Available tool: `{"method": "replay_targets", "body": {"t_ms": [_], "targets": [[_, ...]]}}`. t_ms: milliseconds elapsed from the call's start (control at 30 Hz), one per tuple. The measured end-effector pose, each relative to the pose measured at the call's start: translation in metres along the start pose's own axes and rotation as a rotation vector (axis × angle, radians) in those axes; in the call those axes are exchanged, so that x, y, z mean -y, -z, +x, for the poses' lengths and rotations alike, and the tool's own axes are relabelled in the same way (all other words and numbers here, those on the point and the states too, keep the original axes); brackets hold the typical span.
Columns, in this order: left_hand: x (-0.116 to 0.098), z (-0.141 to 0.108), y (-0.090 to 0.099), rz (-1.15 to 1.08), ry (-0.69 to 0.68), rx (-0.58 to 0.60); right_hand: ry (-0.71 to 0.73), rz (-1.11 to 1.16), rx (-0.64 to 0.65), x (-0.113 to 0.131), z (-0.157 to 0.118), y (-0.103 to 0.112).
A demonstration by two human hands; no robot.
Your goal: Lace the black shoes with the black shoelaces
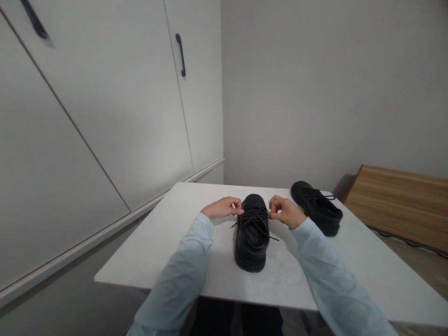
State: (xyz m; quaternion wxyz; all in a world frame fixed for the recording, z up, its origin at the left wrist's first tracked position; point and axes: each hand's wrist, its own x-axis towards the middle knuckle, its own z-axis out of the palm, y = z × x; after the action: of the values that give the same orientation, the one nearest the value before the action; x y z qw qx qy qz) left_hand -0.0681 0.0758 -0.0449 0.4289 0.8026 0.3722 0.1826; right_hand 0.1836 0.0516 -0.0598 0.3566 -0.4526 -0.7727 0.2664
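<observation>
A black lace-up shoe (250,259) stands on its sole on the white table (168,224), toe pointing away from me and heel toward me. Its black shoelace (257,219) crosses the front, with thin ends sticking out at both sides. On the shoe's left side, my left hand (224,208) pinches the lace between thumb and index finger. My right hand (286,212) pinches the lace at the right side in the same way. What exactly lies between the fingertips is small and partly hidden.
A second black shoe (315,205) stands at the table's back right, its lace hanging over the side. White cabinets (105,93) with dark handles line the left. Behind the table is a grey wall (315,93); a wooden surface (402,200) is at the right.
</observation>
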Motion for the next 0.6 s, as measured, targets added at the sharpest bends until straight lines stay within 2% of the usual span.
{"method": "replay_targets", "body": {"t_ms": [600], "targets": [[0.0084,-0.0011,0.0007,-0.058,0.092,0.118,-0.24,0.14,0.093,0.0085,-0.0027,-0.001]]}}
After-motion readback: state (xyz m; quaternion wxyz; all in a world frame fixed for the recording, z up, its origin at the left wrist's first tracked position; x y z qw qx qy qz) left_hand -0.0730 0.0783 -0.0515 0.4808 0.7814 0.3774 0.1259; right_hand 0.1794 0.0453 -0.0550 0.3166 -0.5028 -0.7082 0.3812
